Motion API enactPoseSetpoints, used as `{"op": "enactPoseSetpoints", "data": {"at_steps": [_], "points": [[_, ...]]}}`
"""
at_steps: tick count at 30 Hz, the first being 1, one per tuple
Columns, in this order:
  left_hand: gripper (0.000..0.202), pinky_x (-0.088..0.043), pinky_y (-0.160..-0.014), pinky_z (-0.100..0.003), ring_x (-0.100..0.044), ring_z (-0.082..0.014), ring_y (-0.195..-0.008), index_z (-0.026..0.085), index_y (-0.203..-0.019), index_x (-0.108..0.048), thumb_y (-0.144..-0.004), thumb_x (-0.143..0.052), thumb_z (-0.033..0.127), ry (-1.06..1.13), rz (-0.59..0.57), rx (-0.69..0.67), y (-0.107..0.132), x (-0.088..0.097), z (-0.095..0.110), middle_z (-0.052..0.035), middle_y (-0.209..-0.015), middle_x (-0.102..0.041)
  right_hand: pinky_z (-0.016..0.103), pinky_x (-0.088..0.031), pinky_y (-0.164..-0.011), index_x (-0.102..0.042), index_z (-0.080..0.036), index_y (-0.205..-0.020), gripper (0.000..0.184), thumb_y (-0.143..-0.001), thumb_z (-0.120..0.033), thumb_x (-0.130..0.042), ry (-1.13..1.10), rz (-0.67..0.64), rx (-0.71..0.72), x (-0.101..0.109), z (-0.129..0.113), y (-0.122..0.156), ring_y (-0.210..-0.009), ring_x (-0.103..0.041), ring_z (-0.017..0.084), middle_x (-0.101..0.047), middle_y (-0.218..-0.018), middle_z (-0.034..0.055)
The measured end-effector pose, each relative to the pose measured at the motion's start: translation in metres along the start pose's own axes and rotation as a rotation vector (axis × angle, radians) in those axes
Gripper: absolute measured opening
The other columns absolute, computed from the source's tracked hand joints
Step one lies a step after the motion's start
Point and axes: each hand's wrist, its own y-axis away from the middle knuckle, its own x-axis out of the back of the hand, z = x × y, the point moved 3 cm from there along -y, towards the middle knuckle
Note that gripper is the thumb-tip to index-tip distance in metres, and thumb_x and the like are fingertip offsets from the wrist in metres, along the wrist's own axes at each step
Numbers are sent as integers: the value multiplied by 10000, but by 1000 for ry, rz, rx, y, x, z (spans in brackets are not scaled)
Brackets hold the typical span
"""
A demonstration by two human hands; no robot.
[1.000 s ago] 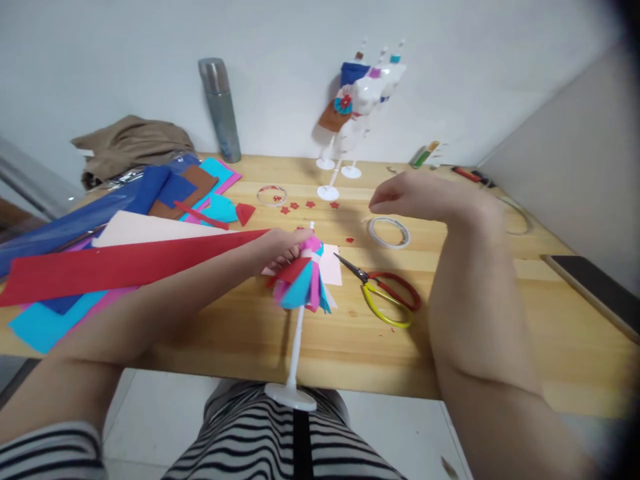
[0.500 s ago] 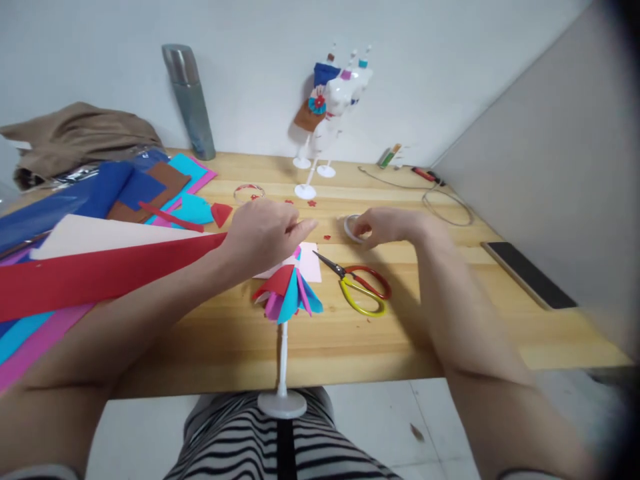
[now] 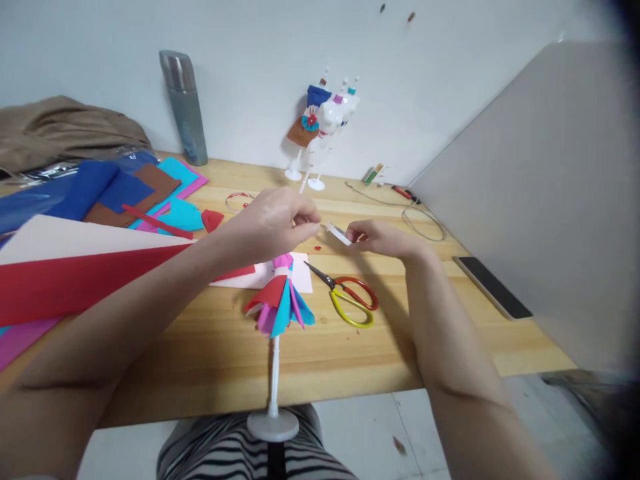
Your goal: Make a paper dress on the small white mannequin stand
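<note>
"What stands closest to you?"
"The dressed stand [image 3: 281, 310], upright, its round base before the tabletop [image 3: 350, 363] edge. Beyond its skirt, to the right, lie the scissors [image 3: 345, 293]."
"And your arms?"
"Both reach forward. Your left hand [image 3: 275, 223] bends inward above the stand, grip narrow; whether it pinches anything, I can't tell. Your right hand [image 3: 377, 239] holds the tape roll [image 3: 339, 234] tilted."
"Farthest?"
"White dress forms [image 3: 331, 118]."

It's softly, evenly lit in here; a faint shadow lies on the worktop [image 3: 325, 367] beside the forearm [image 3: 440, 320] below the right hand [image 3: 377, 239]. Beyond the left hand [image 3: 273, 223], the flask [image 3: 187, 123] gleams dully; far right blurs into black.
</note>
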Motion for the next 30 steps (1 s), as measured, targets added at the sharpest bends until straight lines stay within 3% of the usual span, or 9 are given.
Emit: {"op": "enactPoseSetpoints", "data": {"at_steps": [2, 5, 9, 12, 21, 24, 30], "points": [[172, -380, -637, -274, -519, -134, -646, 163, -861, -745, -843, -574, 174, 16, 42, -12, 0, 1, -3, -5, -660, -633, 357, -492, -746, -611, -212, -833, 218, -795, -422, -658, -148, 54, 109, 10, -25, 12, -797, -607, 200, -669, -858, 48], [173, -431, -667, -273, -563, -149, -708, 185, -890, -745, -860, -575, 169, 39, 141, -48, 1, 4, -2, -21, -748, -682, 344, -488, -730, -587, -220, -794, 348, -768, -551, -689, -276, 116, 253, 22, -65, 28, -772, -587, 177, -651, -839, 39], [160, -455, -670, -269, -587, -139, -696, 181, -898, -739, -870, -586, 143, 48, 209, -96, 5, 7, 6, -18, -778, -699, 315, -457, -713, -641, -220, -789, 237, -758, -414, -772, -419, 246, 401, 28, -111, 38, -747, -552, 148, -626, -770, 8], [164, -465, -678, -269, -614, -143, -714, 179, -887, -741, -883, -582, 138, -7, 270, -116, 9, 9, 10, -25, -803, -720, 309, -437, -653, -625, -219, -742, 195, -744, -358, -763, -427, 305, 389, 25, -130, 41, -690, -529, 145, -597, -707, -5], [204, -497, -741, -289, -703, -177, -836, 193, -943, -767, -896, -576, 137, -164, 353, -126, 11, 1, 15, -55, -916, -788, 358, -468, -663, -578, -245, -697, 138, -736, -315, -691, -255, 453, 315, 20, -137, 52, -676, -575, 185, -608, -686, 6], [221, -495, -746, -292, -702, -173, -813, 193, -867, -760, -911, -549, 144, -202, 316, -148, 12, -4, 18, -46, -864, -784, 368, -481, -671, -584, -250, -715, 124, -750, -318, -682, -226, 475, 311, 22, -134, 52, -674, -586, 191, -628, -697, 12], [129, -493, -707, -262, -677, -146, -760, 160, -892, -749, -850, -634, 121, -28, 385, -118, 13, -6, 20, -43, -848, -773, 354, -493, -656, -588, -247, -696, 134, -763, -316, -682, -228, 458, 340, 23, -134, 55, -676, -585, 188, -631, -689, 17]]}}
